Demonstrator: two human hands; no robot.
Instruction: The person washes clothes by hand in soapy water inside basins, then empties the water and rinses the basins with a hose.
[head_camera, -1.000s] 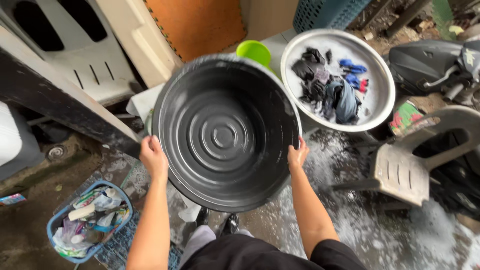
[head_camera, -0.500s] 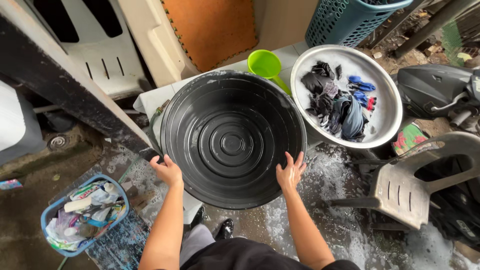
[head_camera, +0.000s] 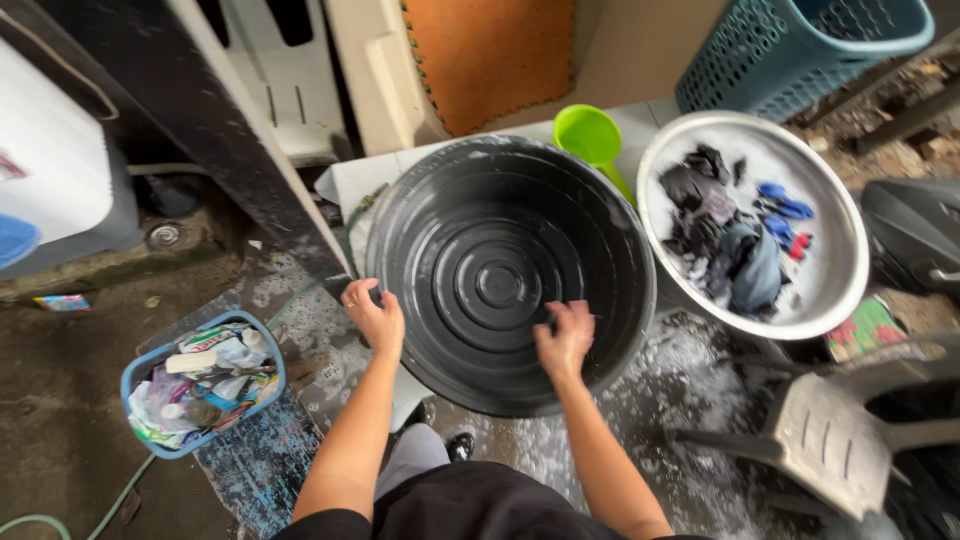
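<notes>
A large black plastic basin (head_camera: 510, 275) stands low in the middle of the view, its ribbed round bottom facing up at the camera, its near rim tipped toward the person; it sits on wet, soapy ground (head_camera: 690, 380) with a pale worktop (head_camera: 640, 125) just behind its far rim. The left hand (head_camera: 375, 318) grips the basin's rim on the left side, fingers curled over the edge; the right hand (head_camera: 565, 335) lies inside the basin against the near inner wall, fingers spread and pressed flat on the plastic, closed on nothing.

Just to the right of the black basin, touching or nearly touching its rim, sits a round metal basin (head_camera: 835, 275) holding a heap of dark wet clothes (head_camera: 725, 235) with some blue pieces among them; between the two basins, at the far side, a bright green dipper (head_camera: 590, 135) rests on the worktop. Behind it, in the upper right corner, stands a teal laundry basket (head_camera: 800, 50) with a perforated wall. A grey plastic chair (head_camera: 850, 440) lies tilted at lower right, near the foam on the ground.

To the left of the person, well apart from the black basin, a small blue basket (head_camera: 150, 365) on the ground is full of sachets and small bottles; a dark slanted beam (head_camera: 200, 130) runs from upper left down toward the left hand; an orange panel (head_camera: 490, 55) leans on the wall behind.
</notes>
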